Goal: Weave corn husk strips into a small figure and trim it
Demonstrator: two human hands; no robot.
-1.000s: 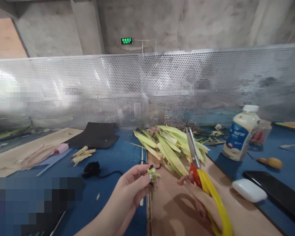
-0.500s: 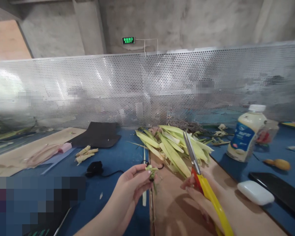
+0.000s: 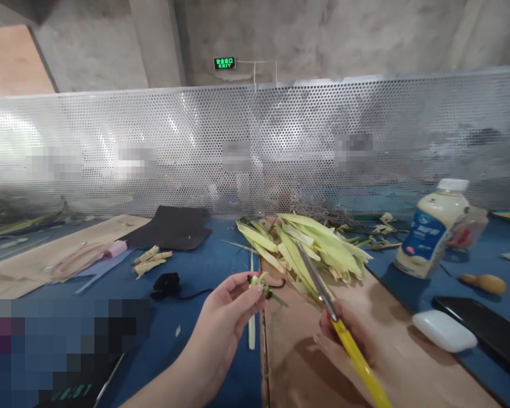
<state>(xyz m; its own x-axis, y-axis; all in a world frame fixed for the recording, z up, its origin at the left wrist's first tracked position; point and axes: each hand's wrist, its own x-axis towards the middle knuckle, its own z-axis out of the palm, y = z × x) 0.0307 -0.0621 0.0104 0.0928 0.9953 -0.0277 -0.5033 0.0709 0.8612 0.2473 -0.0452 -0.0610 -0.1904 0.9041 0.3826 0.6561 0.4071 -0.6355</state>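
Note:
My left hand [image 3: 232, 320] pinches a small knotted bundle of green husk strips [image 3: 260, 285] with black thread wound about it. A tail of black cord runs left from there to a black ball of cord [image 3: 166, 284] on the blue table. In my right hand [image 3: 348, 340] is a pair of scissors [image 3: 342, 326] with yellow handles; the metal blades look closed and point up and to the left. Behind the blades lies a pile of pale green corn husks [image 3: 323, 246] on a brown board [image 3: 297, 362]. A narrow husk strip [image 3: 251, 331] lies beneath my left hand.
A bottle with a blue label [image 3: 427, 232], a small gourd [image 3: 484, 283], a white case [image 3: 444, 330] and a black phone [image 3: 484, 328] stand or lie at right. Left are rolled husk pieces [image 3: 151, 260] and a black sheet [image 3: 170, 229]. A perforated metal screen [image 3: 187, 141] stands behind.
The scissors have tilted further left and lower, their blades now nearer the bundle. My left hand has turned the bundle slightly; its loose end now points right. The view has shifted a little.

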